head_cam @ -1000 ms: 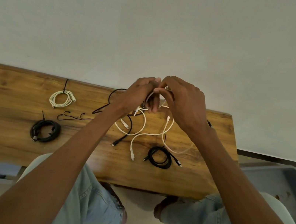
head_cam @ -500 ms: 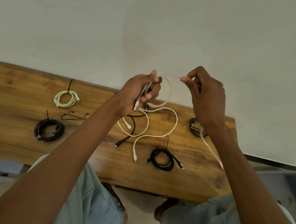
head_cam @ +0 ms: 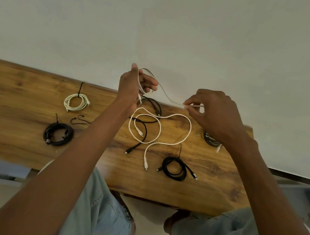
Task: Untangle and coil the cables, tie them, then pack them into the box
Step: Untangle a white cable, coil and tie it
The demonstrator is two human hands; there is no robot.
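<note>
A long wooden table (head_cam: 15, 136) with a glossy knotted grain carries everything. At its far edge on the left lies a neat white coiled cable (head_cam: 75, 102) bound with a black tie; nearer the person from that, a thick black coiled cable (head_cam: 58, 134) with metal plugs, and between the two a loose thin black tie (head_cam: 79, 121). In the table's middle a loose white cable (head_cam: 160, 130) loops over a loose black cable (head_cam: 145, 120), the two crossing. Near the front edge sits a small tied black coil (head_cam: 174, 168). At the right end a dark coil (head_cam: 210, 140) is half hidden by the right wrist. Above the table's far edge, the left hand (head_cam: 132, 89) curls round a small loop of thin pale cable (head_cam: 164, 93), while the right hand (head_cam: 211, 112) pinches its slack run. A grey plastic box (head_cam: 307, 204) stands right of the table
</note>
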